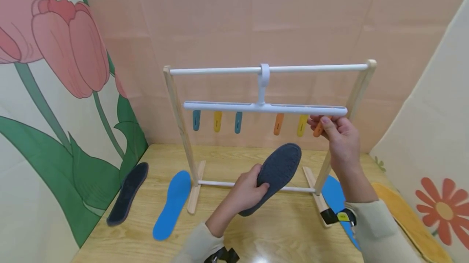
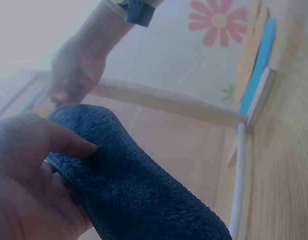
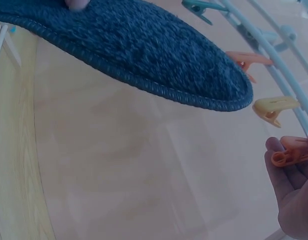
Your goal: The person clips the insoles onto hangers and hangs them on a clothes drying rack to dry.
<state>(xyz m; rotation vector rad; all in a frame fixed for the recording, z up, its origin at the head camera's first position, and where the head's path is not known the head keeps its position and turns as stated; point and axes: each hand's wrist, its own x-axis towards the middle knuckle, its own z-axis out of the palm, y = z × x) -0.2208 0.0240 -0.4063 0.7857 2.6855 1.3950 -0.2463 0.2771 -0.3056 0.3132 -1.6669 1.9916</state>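
My left hand grips a dark fuzzy insole by its middle, tilted up to the right below the hanger. In the left wrist view, the thumb presses on the plush face of the insole. My right hand pinches the orange clip at the right end of the white hanger. The right wrist view also shows that orange clip between thumb and fingers. Beside it hang a yellow clip and another orange clip. The insole touches no clip in the head view.
A wooden stand carries the hanger on its white top rod. Teal and yellow clips hang on the left half. On the table lie a dark insole, blue insoles and, far right, a yellow insole.
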